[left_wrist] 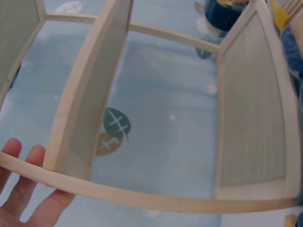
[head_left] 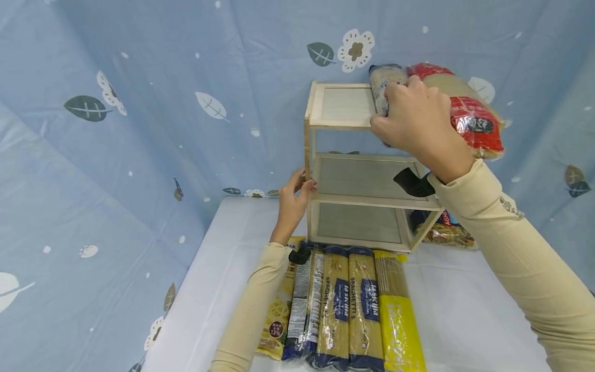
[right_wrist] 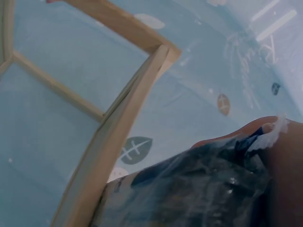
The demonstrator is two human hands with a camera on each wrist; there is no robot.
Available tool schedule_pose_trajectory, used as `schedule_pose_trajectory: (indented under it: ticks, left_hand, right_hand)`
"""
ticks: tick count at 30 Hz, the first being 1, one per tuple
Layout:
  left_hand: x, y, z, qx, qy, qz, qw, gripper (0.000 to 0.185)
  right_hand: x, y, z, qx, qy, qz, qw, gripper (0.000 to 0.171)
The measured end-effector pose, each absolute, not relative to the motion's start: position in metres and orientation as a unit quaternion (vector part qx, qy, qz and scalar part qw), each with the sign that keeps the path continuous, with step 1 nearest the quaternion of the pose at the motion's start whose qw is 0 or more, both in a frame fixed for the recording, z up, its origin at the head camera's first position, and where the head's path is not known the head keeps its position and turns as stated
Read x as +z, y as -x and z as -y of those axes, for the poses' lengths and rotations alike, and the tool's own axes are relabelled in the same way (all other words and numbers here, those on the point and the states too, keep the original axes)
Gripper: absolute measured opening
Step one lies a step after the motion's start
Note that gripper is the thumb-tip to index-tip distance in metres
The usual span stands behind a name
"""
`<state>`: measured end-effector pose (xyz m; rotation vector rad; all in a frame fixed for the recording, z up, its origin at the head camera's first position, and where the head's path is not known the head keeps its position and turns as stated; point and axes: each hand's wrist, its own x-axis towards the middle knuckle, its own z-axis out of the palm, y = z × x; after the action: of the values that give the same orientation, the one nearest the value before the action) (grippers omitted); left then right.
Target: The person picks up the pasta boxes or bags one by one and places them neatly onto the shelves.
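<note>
A three-tier pale wooden shelf rack (head_left: pixel 358 170) stands at the back of a white tabletop (head_left: pixel 465 315). The right hand (head_left: pixel 418 126) is raised at the rack's top tier, its grip curled around the end of a clear plastic pasta packet with a blue end (head_left: pixel 385 85), which lies on the top tier's right side just beside a red-labelled pasta packet (head_left: pixel 469 116). The left hand (head_left: pixel 293 201) steadies the rack's front-left post at the middle tier, fingers wrapped around the wood. In front of the rack, a row of long spaghetti packets (head_left: pixel 348 310) lies flat.

spaghetti packs (head_left: pixel 353 310) before shelf (head_left: pixel 360 181) | bag (head_left: pixel 388 88) atop shelf
</note>
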<state>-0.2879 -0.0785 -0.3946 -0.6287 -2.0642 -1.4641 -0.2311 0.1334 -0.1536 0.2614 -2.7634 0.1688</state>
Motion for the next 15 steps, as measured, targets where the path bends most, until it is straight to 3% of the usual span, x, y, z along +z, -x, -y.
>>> schedule_pose_trajectory:
  ticks: [15]
  left_hand:
    - [-0.393, 0.289, 0.074, -0.534, 0.222, 0.771, 0.268, 0.034]
  right_hand:
    - [-0.158, 0.218, -0.138, 0.078, -0.123, 0.969, 0.202, 0.022]
